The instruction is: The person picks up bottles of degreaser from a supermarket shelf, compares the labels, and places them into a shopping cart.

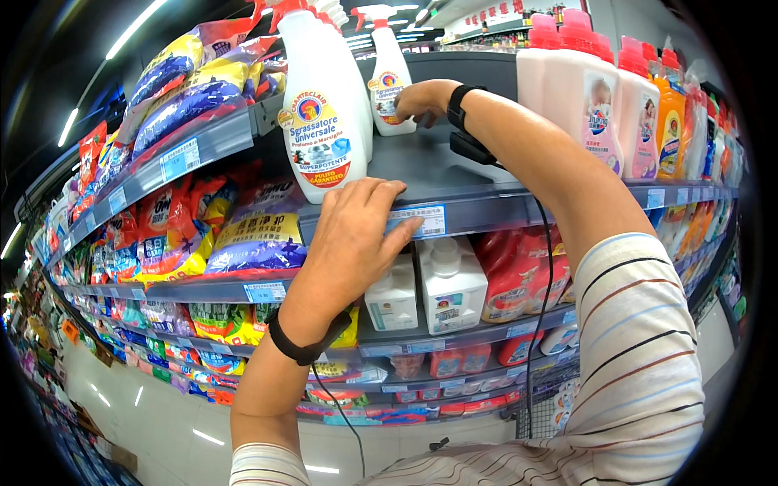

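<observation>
My left hand (358, 237) rests on the front edge of the upper shelf (425, 173), fingers spread, beside the base of a white spray bottle (319, 109) with a red trigger head. More white bottles of this kind stand in line behind it. Farther back, a separate white spray bottle (389, 67) stands upright on the dark shelf. My right hand (425, 103) reaches over the shelf with bent fingers at that bottle's right side, overlapping its label. Whether the fingers close around it is hard to see. Both wrists wear black straps with cables hanging down.
Plastic detergent bags (188, 103) fill the shelf at left. Pink-capped laundry bottles (574, 91) and an orange bottle (670, 121) stand at right. Below are white jugs (453, 285) and red bottles (516, 273). A price label (425, 222) lines the shelf edge; a wire basket (541, 416) is low at right.
</observation>
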Tool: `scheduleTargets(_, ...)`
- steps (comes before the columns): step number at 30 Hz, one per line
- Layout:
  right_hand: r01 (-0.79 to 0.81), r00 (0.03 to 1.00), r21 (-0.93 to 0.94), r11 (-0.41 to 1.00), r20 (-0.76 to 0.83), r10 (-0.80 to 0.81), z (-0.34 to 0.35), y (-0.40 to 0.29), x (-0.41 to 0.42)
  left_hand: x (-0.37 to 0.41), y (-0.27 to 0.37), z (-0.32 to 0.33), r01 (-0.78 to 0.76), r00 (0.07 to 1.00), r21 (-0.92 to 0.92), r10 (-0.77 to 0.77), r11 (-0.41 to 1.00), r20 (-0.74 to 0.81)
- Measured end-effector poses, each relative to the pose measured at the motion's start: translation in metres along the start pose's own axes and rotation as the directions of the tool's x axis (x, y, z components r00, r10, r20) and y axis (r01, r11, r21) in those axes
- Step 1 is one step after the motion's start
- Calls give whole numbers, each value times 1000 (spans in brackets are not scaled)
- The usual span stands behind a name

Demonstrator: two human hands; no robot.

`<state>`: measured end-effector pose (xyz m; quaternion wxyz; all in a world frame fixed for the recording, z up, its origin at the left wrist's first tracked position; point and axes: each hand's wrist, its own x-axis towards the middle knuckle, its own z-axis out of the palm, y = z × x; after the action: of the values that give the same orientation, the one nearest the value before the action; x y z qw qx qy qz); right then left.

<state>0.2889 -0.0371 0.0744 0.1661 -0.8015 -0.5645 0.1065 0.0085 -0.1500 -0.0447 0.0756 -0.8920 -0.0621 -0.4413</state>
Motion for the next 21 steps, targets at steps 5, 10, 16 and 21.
scheduleTargets(5, 260, 966, 150, 954, -26, -259, -18, -12, -28, 1, -1, -1, -6, 1000, -21, 6, 1000, 0)
scheduleTargets(10, 643, 764, 200, 739, -230, -603, -44, -27, -84, -16, 19, -13, -41, 984, -29, 36, 999, -174)
scheduleTargets(16, 843, 532, 420, 336, -554, -640, -33, -48, -208, -83, 67, -11, -68, 979, -292, 7, 954, -203)
scheduleTargets(21, 918, 396, 293, 266, -691, -605, 43, -1, -302, -151, 102, 44, 278, 956, -511, -288, 813, 62)
